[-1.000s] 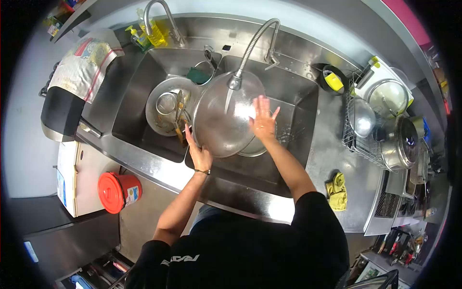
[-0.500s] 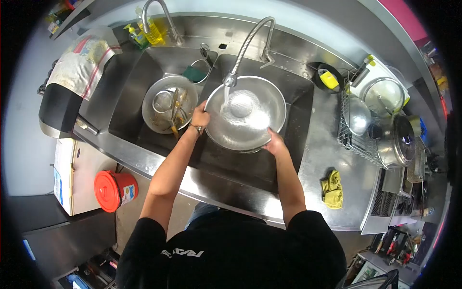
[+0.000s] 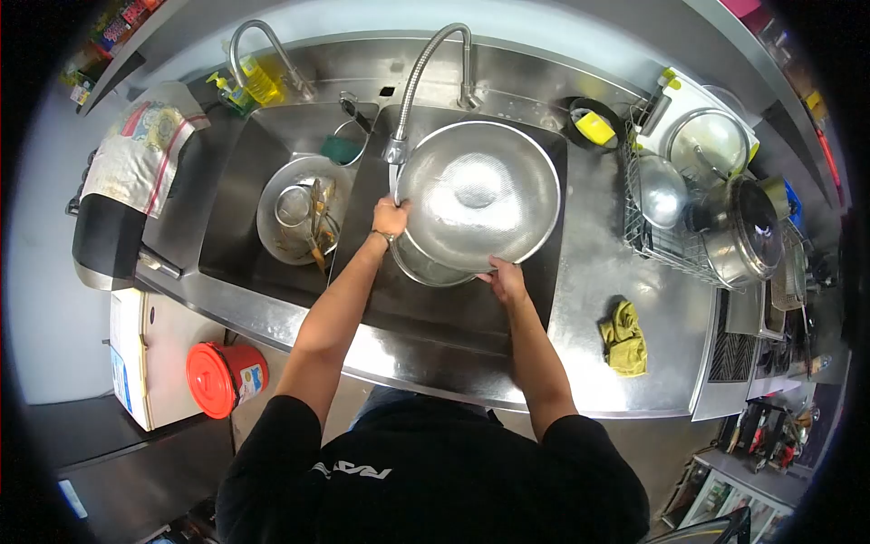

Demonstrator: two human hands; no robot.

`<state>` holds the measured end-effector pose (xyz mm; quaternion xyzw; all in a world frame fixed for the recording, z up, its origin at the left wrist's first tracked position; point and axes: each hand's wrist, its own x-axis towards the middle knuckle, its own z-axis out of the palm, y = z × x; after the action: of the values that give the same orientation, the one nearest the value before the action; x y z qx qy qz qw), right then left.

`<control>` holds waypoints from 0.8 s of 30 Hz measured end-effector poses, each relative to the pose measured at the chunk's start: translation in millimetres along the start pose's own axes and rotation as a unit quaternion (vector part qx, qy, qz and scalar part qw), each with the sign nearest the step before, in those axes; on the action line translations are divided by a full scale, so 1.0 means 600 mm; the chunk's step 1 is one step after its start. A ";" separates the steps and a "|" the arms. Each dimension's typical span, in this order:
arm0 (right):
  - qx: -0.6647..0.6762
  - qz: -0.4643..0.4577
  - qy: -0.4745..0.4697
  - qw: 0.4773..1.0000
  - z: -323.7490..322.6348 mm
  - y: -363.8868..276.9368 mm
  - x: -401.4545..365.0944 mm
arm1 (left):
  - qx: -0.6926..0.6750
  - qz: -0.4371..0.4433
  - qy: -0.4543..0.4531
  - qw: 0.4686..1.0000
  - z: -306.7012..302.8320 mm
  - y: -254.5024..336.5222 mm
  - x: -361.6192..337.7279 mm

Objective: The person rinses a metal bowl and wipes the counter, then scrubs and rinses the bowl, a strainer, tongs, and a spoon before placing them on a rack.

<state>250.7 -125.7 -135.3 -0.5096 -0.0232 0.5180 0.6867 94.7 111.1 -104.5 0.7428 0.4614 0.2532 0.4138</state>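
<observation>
A large perforated metal strainer (image 3: 480, 195) is held over the right sink basin (image 3: 435, 313). My left hand (image 3: 390, 219) grips its left rim, and my right hand (image 3: 504, 277) holds the lower rim. Part of a second round metal vessel (image 3: 426, 265) shows beneath the strainer at its lower left. The flexible faucet (image 3: 396, 150) has its spout at the strainer's upper-left edge, with water running down just outside the rim. In the left basin, a metal bowl (image 3: 270, 227) holds a small strainer (image 3: 293, 206) and several utensils.
Soap bottles (image 3: 263, 83) stand behind the left basin. To the right are a black pan (image 3: 580, 113) with a yellow sponge (image 3: 594, 128), a loaded dish rack (image 3: 671, 249) and a crumpled yellow-green cloth (image 3: 624, 340). A red lidded bucket (image 3: 210, 381) stands below at left.
Both hands have shifted the strainer rightward relative to the faucet and raised it. The vessel beneath has come into view, and the water now falls beside the strainer instead of into it.
</observation>
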 end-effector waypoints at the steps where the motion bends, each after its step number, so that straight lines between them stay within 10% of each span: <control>1: 0.002 0.002 0.000 1.000 -0.003 0.005 0.003 | -0.058 0.034 0.032 0.997 -0.005 -0.002 0.002; 7: 0.002 0.080 -0.043 0.996 0.014 0.009 0.010 | -0.090 0.030 0.010 0.995 -0.073 0.025 -0.017; 11: -0.088 -0.096 0.199 0.971 0.035 -0.053 -0.020 | -0.209 -0.212 -0.098 0.950 -0.094 0.001 -0.053; 13: -0.389 -0.371 0.198 0.819 0.015 -0.078 -0.035 | -0.420 -0.335 -0.203 0.819 -0.119 0.010 -0.068; 16: -0.457 -0.508 0.161 0.712 0.021 -0.099 -0.040 | -0.540 -0.374 -0.214 0.723 -0.134 0.060 -0.091; 20: -0.509 -0.564 0.081 0.645 0.094 -0.086 -0.070 | -0.488 -0.401 -0.041 0.774 -0.103 -0.005 -0.056; 24: -0.651 -0.408 -0.090 0.634 0.137 -0.136 -0.108 | -0.500 -0.373 0.018 0.781 -0.090 -0.132 -0.036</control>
<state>231.0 -112.9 -4.7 -0.7141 -0.6215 0.0784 0.3126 6.4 130.6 -143.0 0.1970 0.5179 0.2877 0.7811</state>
